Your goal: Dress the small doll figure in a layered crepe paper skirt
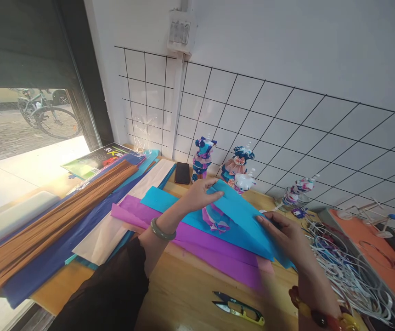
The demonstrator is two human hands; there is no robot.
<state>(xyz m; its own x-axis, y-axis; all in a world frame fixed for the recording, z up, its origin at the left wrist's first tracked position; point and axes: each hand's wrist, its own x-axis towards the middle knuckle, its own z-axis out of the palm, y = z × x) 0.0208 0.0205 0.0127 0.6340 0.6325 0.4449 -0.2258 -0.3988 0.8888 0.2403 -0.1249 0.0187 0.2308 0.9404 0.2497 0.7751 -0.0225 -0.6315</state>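
Through my feed I read the turquoise sheet [249, 216] as thin, matt paper, smooth apart from light folds; the magenta strip [214, 262] looks just as papery. The brown bundle [63, 220] is rough with crinkles. I see pale wood on the tabletop [170, 299], with a soft sheen. The snips [239, 308] show metal blades and a yellow, plastic-looking handle. The phone [183, 174] looks smooth and dark, the bangle [163, 230] polished, the sleeve [111, 285] thin black cloth.

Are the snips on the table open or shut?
Open: the snips have their two blade tips apart, with the table showing between them.
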